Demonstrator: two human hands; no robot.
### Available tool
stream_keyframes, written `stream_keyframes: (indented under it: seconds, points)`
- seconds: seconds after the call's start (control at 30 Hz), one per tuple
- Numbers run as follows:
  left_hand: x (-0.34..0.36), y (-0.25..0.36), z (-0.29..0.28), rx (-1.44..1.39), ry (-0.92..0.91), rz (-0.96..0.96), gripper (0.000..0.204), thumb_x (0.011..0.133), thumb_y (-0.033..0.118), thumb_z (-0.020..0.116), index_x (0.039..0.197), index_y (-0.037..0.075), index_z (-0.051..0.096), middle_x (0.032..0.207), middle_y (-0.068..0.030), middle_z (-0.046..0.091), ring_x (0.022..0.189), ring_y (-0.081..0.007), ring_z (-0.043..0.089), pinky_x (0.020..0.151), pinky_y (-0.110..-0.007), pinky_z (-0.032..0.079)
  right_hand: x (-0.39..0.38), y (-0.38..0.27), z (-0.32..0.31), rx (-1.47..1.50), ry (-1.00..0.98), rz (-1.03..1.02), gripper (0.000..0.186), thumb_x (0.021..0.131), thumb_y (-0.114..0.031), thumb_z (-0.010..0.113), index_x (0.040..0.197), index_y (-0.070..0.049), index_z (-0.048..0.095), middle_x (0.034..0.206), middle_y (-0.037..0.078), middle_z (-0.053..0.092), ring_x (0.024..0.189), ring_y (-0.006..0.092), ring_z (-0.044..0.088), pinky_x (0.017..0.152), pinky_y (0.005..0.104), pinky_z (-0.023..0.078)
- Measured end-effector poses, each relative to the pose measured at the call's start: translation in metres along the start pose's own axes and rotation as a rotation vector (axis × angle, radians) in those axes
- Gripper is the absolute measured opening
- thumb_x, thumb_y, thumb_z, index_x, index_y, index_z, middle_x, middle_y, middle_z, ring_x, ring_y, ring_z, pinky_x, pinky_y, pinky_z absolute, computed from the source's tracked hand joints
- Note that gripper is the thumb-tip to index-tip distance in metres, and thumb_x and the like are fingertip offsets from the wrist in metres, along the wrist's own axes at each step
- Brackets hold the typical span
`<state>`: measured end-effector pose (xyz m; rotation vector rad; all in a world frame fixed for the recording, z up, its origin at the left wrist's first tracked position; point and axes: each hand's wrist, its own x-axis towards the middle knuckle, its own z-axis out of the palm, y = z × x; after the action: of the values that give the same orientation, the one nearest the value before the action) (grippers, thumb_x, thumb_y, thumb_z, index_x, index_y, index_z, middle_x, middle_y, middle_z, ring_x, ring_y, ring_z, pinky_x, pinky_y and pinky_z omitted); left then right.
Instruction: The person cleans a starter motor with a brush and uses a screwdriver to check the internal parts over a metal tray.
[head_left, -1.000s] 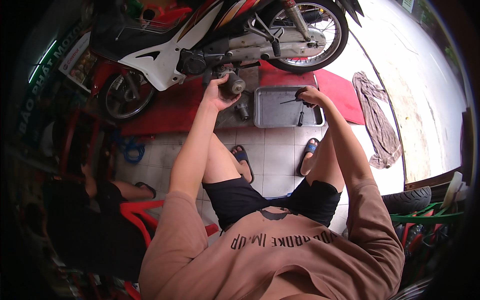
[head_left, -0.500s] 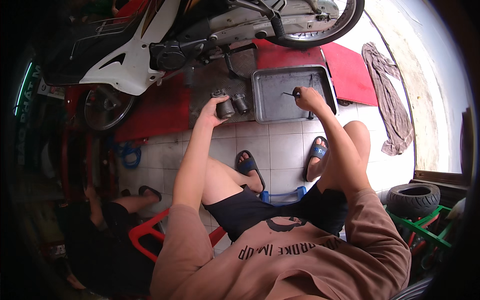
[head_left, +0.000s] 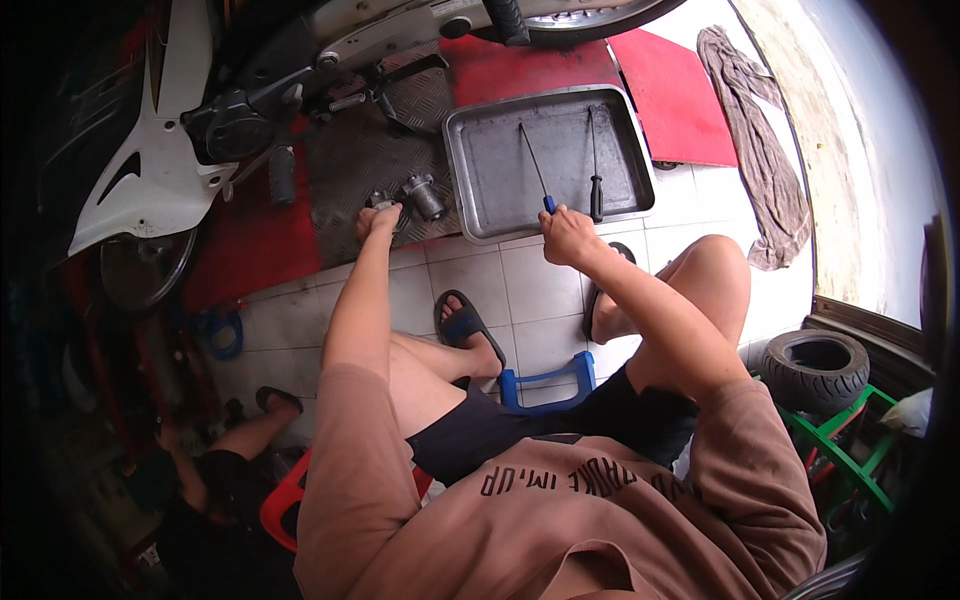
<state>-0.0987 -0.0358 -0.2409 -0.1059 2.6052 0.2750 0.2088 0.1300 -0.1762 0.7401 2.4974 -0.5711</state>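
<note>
Head view: slim blue-handled screwdriver [head_left: 535, 175]

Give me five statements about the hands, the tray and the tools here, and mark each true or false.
1. Two screwdrivers lie in the metal tray. True: one with a blue handle and one with a black handle.
2. The right hand is at the near edge of the tray, by the blue handle. True.
3. The left hand is holding a rag. False: it is on a small metal part on the ribbed plate; the rag lies on the floor to the right.
4. The tray is full of bolts. False: only the two screwdrivers show in it.
5. A tyre lies beside the person's right knee. True.
</note>
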Motion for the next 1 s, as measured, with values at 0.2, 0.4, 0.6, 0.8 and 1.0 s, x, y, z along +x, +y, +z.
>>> stream_keyframes:
  seconds: [0.2,0.4,0.6,0.8,1.0]
  points:
    - [0.007,-0.003,0.016,-0.003,-0.083,0.048,0.082,0.063,0.044,0.083,0.124,-0.004,0.055,0.132,-0.0211,0.053,0.124,-0.0306,0.050,0.104,-0.038,0.040,0.010,0.000,0.001,-0.001,-0.053,0.043,0.035,0.087,-0.017,0.047,0.119,-0.003,0.053,0.113,0.020,0.055,0.105,0.0319,0.059,0.088,0.0382,0.050]
    - [-0.029,0.026,-0.016,0.131,0.049,0.171,0.098,0.066,0.045,0.078,0.141,-0.001,0.034,0.147,-0.0234,0.032,0.134,-0.0314,0.038,0.109,-0.036,0.034,0.015,0.000,0.005,-0.069,-0.069,-0.014,0.044,0.084,-0.019,0.049,0.126,-0.005,0.052,0.118,0.020,0.053,0.108,0.0351,0.057,0.092,0.0408,0.049]
    - [-0.145,0.029,-0.072,0.063,-0.113,0.887,0.045,0.076,0.029,0.074,0.108,-0.001,0.064,0.082,-0.0162,0.070,0.082,-0.0225,0.069,0.077,-0.035,0.052,-0.008,-0.016,-0.030,-0.007,0.131,-0.098,0.037,0.082,-0.021,0.056,0.116,-0.008,0.061,0.115,0.018,0.059,0.107,0.0330,0.059,0.089,0.0408,0.050]
    - [-0.201,-0.022,-0.026,0.486,-0.127,1.001,0.037,0.083,0.017,0.063,0.115,-0.001,0.061,0.101,-0.0186,0.067,0.101,-0.0288,0.063,0.088,-0.031,0.047,-0.029,-0.019,-0.065,0.136,0.288,-0.193,0.039,0.081,-0.029,0.063,0.113,-0.007,0.064,0.094,0.016,0.068,0.093,0.0327,0.065,0.083,0.0417,0.052]
    - [-0.219,0.032,-0.031,-0.064,-0.530,0.952,0.056,0.094,0.036,0.049,0.140,0.004,0.040,0.138,-0.0190,0.048,0.130,-0.0329,0.044,0.108,-0.040,0.034,-0.032,-0.011,-0.081,0.565,0.547,-0.327,0.039,0.091,-0.033,0.056,0.112,-0.002,0.065,0.092,0.023,0.067,0.090,0.0356,0.066,0.081,0.0400,0.052]
